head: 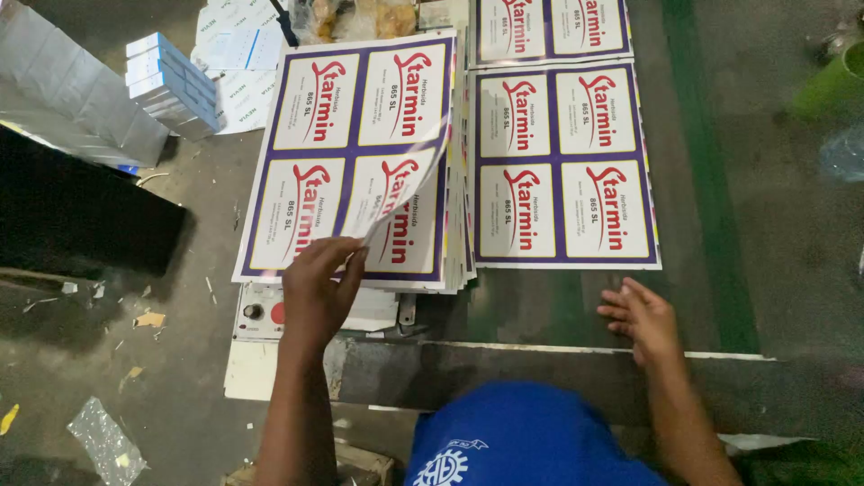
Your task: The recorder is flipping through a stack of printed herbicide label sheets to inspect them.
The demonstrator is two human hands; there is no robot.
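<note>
A stack of printed sheets (351, 99), each white with purple borders and four red-lettered label panels, lies on the left of the work surface. My left hand (319, 288) pinches the near corner of the top sheet (405, 180) and has it curled upward off the stack. A single matching sheet (562, 162) lies flat to the right on the green belt (702, 180). My right hand (639, 315) rests just below that sheet, fingers spread, holding nothing. Another sheet (549, 27) lies further along the belt.
A small control box with a knob and red button (261, 310) sits under the stack's near edge. Stacked blue-and-white cartons (171, 81) and flat white sheets (238, 54) lie at the upper left. A green container (832, 85) stands at the far right. Scraps litter the floor (108, 360).
</note>
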